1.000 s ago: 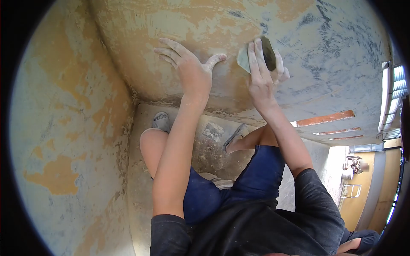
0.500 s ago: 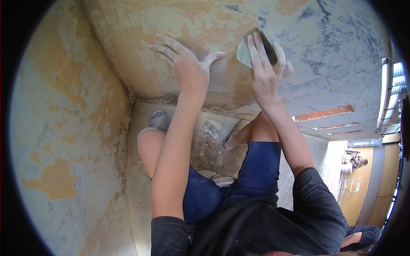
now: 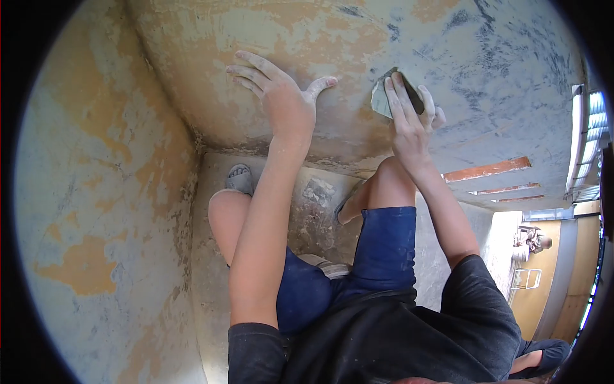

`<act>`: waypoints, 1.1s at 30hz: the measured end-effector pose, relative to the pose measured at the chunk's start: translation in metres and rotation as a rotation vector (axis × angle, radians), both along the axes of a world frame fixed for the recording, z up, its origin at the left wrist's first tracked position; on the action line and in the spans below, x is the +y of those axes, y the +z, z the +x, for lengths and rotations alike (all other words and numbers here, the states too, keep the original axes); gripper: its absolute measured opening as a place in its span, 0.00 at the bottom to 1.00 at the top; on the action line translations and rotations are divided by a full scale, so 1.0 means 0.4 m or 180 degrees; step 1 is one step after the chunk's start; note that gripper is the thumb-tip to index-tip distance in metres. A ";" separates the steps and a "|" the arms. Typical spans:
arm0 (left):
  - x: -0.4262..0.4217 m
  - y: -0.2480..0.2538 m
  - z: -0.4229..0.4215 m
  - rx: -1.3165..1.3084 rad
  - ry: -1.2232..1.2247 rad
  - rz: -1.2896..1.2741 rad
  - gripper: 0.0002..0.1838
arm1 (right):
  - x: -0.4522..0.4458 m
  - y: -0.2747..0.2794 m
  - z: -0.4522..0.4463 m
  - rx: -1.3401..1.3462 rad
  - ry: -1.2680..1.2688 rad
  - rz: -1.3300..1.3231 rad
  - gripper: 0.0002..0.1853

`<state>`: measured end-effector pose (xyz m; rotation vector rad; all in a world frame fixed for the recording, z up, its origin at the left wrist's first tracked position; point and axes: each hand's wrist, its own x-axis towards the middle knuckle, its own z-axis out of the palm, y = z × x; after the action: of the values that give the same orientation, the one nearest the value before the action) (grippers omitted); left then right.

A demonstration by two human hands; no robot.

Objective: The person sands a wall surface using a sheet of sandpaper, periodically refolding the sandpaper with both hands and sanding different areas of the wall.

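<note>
R hand point(image 3: 411, 125) slid lower w/ sheet point(image 3: 380, 101), fingers point(image 3: 398, 97) gripping it against wall point(image 3: 332, 38); L hand point(image 3: 288, 105) open.

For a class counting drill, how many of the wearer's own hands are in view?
2: the left hand, fingers spread at the wall, and the right hand, holding a sheet against it.

We note black short-sleeved T-shirt point(image 3: 371, 339), cloth creased across front, faint pale dust on it. Sleeves loose, left sleeve point(image 3: 256, 342) ending in plain hem above elbow. We see navy-blue shorts point(image 3: 389, 246), plain fabric, wrinkled at hems, light dusty smudges. Grey open-toed sandal point(image 3: 240, 182) on left foot, broad strap, powdery look. Right sandal point(image 3: 343, 203) partly hidden, dark edge. We record bare hands, whitish powder on fingers of left hand point(image 3: 284, 96) and right hand point(image 3: 410, 131).
</note>
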<state>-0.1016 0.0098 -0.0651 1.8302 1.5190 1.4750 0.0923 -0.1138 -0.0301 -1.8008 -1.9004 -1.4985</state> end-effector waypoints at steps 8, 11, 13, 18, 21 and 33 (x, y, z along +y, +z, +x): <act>0.000 -0.011 0.004 0.0073 -0.0009 0.0129 0.87 | 0.061 0.021 -0.079 0.0119 0.0077 0.0082 0.28; -0.004 -0.004 0.003 -0.0060 -0.0017 -0.0072 0.87 | -0.012 -0.015 0.010 -0.0062 -0.0064 -0.0127 0.28; -0.002 -0.005 0.003 -0.0028 -0.0014 0.0017 0.87 | 0.006 -0.005 -0.008 -0.0056 -0.0005 -0.0096 0.28; 0.009 -0.022 0.005 0.0134 0.0009 0.0084 0.88 | 0.078 0.026 -0.111 0.0052 0.0166 0.0092 0.28; 0.007 -0.022 0.007 0.0073 0.0025 0.0069 0.88 | 0.053 0.010 -0.074 0.0101 0.0177 0.0005 0.28; 0.013 -0.021 0.005 0.0203 0.0018 0.0063 0.87 | 0.071 0.005 -0.093 0.0186 0.0214 0.0055 0.27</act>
<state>-0.0998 0.0149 -0.0737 1.9028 1.5455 1.4522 0.0551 -0.0855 -0.0279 -1.7355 -1.8951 -1.4205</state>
